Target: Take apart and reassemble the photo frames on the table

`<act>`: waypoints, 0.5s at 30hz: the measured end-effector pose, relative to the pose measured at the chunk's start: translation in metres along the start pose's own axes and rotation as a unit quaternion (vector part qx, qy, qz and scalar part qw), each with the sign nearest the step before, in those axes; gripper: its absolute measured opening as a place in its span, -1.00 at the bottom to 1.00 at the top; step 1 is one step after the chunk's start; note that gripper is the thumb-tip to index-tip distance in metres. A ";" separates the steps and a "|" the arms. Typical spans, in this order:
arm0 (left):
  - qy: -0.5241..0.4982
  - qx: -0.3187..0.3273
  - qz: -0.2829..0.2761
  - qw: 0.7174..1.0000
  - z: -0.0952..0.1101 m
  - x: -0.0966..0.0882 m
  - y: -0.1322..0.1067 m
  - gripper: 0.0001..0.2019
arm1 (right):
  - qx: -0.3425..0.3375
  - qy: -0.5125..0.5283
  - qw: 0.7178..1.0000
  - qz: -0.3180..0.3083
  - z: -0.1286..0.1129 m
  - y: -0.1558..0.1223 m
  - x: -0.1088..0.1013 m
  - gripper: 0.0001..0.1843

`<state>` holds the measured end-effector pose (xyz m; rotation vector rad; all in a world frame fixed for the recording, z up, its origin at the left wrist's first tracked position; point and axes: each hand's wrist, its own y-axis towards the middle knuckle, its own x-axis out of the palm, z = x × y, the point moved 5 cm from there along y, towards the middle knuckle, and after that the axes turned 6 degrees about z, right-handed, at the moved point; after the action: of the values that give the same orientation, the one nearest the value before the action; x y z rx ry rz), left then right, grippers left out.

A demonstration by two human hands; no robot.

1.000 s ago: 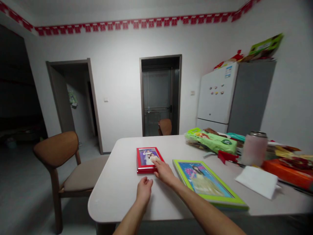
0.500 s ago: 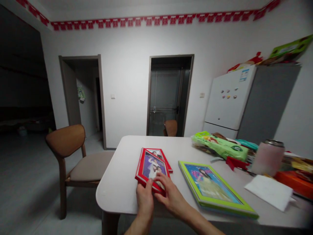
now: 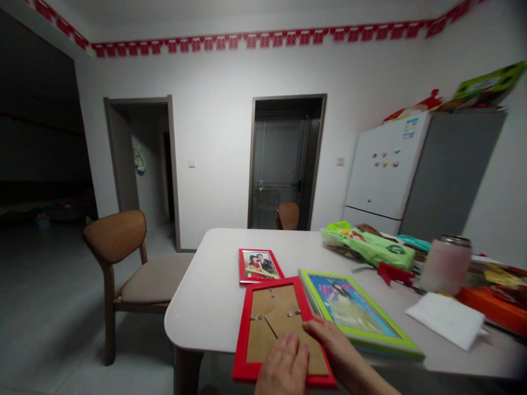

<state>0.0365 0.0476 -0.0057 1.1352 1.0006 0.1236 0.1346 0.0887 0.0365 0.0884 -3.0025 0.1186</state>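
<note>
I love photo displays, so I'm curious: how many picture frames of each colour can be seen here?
Red frames: 2 (face-up red frame; face-down red frame under the left hand and right hand)
Green frames: 1 (green frame)
Total: 3

The red frame [image 3: 269,321] shows only its cardboard back, so its picture side is hidden. The left hand [image 3: 284,366] and right hand [image 3: 335,345] cover its near edge and run off the bottom edge, so their grip cannot be made out. The pile of packets [image 3: 498,277] at far right is blurred.
</note>
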 end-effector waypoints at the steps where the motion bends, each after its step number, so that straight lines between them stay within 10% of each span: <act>1: 0.030 -0.006 0.010 0.999 0.001 0.007 -0.004 -0.64 | -0.014 -0.044 0.999 -0.005 0.002 0.004 -0.003 -0.61; 8: 0.077 0.028 -0.083 0.993 0.006 0.018 -0.011 -0.69 | -0.119 -0.392 0.911 0.046 0.017 0.035 -0.020 -0.59; 15: 0.034 -0.035 -0.210 0.977 0.010 0.017 -0.003 -0.65 | -0.152 -0.522 0.838 0.051 0.020 0.038 -0.018 -0.67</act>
<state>0.0529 0.0486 -0.0177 0.8402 1.2666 -0.1421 0.1476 0.1258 0.0110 -0.0745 -4.0552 -0.6015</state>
